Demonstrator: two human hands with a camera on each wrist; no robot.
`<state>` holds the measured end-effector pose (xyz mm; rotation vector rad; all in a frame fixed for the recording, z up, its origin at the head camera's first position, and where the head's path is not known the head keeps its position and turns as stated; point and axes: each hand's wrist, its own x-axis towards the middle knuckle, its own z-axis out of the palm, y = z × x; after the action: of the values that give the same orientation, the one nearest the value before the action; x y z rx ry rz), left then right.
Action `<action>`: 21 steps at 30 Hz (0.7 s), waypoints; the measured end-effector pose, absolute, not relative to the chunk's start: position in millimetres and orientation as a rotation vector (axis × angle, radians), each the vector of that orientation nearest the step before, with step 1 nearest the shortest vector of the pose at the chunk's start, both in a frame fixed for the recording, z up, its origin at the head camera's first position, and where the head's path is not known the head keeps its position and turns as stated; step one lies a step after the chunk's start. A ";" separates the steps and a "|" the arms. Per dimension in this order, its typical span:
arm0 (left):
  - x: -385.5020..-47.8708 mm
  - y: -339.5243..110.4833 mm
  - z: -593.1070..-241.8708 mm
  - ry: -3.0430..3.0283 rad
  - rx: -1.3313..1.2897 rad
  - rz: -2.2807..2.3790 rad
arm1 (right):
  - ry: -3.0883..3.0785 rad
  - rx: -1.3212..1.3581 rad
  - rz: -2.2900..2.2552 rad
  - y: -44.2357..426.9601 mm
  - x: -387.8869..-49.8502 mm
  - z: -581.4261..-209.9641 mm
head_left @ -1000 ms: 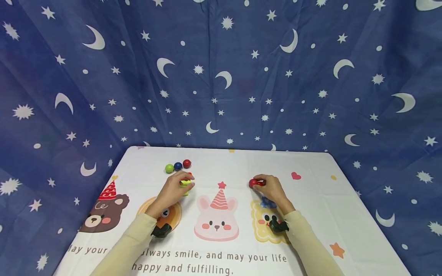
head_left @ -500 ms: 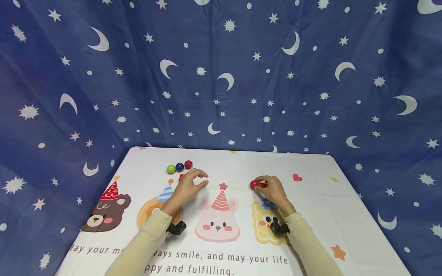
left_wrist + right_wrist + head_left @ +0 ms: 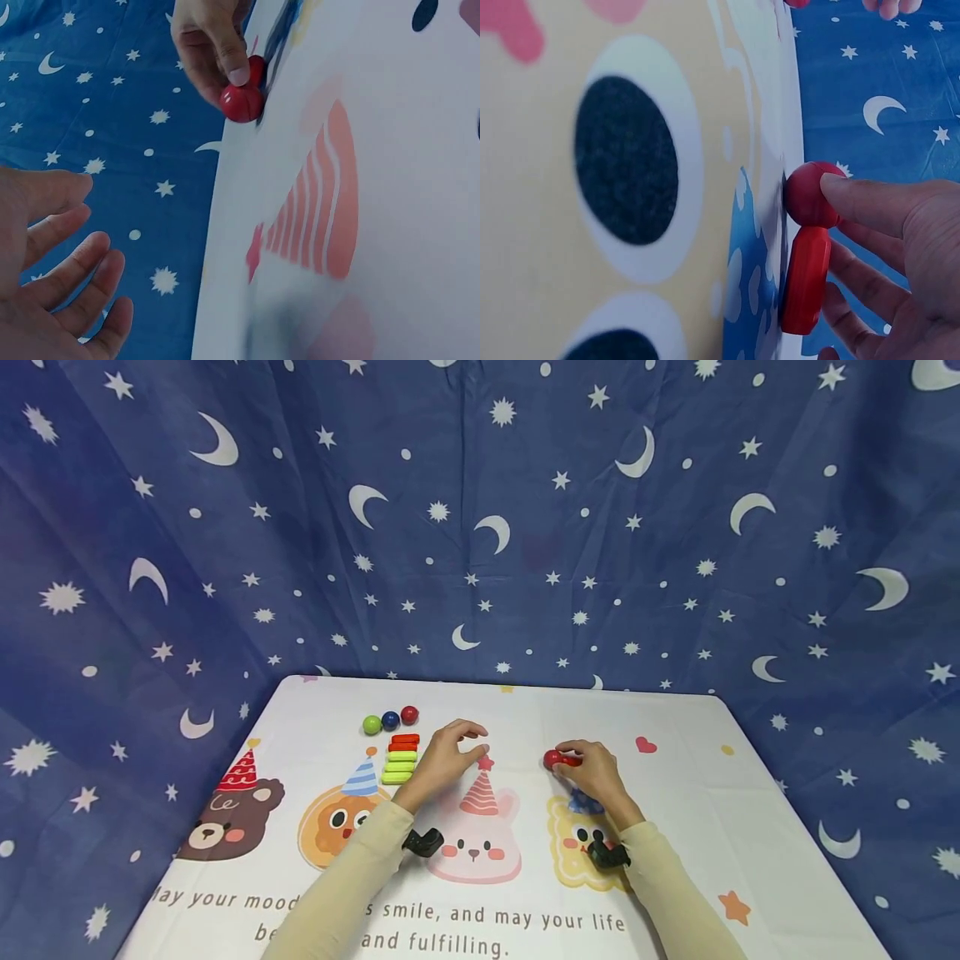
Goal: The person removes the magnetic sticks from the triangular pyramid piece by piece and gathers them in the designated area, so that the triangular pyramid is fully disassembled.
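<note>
In the head view my right hand (image 3: 596, 772) pinches a red ball (image 3: 552, 760) low at the table, right of the middle. A short red faceted stick (image 3: 806, 281) meets the ball end to end in the right wrist view; my thumb lies on the ball (image 3: 811, 193). Whether the two pieces are fixed together I cannot tell. My left hand (image 3: 444, 762) hovers over the printed rabbit's hat, fingers apart and holding nothing. Left of it lie two red sticks (image 3: 405, 739) and several yellow-green sticks (image 3: 399, 767) in a column.
Behind the sticks, a green ball (image 3: 372, 725), a blue ball (image 3: 391, 721) and another red ball (image 3: 409, 715) sit in a row. A white cloth (image 3: 660, 893) with printed animals covers the table. A blue star-patterned curtain (image 3: 480, 577) hangs behind it.
My left hand has moved right from over the sticks, without anything in it, and uncovered them. The right hand stays in place with the red ball.
</note>
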<state>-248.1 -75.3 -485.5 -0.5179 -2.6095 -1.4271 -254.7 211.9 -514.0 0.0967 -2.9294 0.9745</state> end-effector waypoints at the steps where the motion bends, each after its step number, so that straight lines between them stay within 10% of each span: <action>1: -248.8 -72.5 -486.3 -2.616 -0.522 -1.440 | -2.933 0.089 0.978 212.0 -254.9 -513.9; 21: -263.6 -8.0 -510.4 -2.698 -0.645 -1.528 | -2.986 0.075 1.035 226.7 -255.6 -517.9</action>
<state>-263.6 -8.0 -510.4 -0.6452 -2.6978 -1.5280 -255.6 226.7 -517.9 0.0754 -2.9862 1.0351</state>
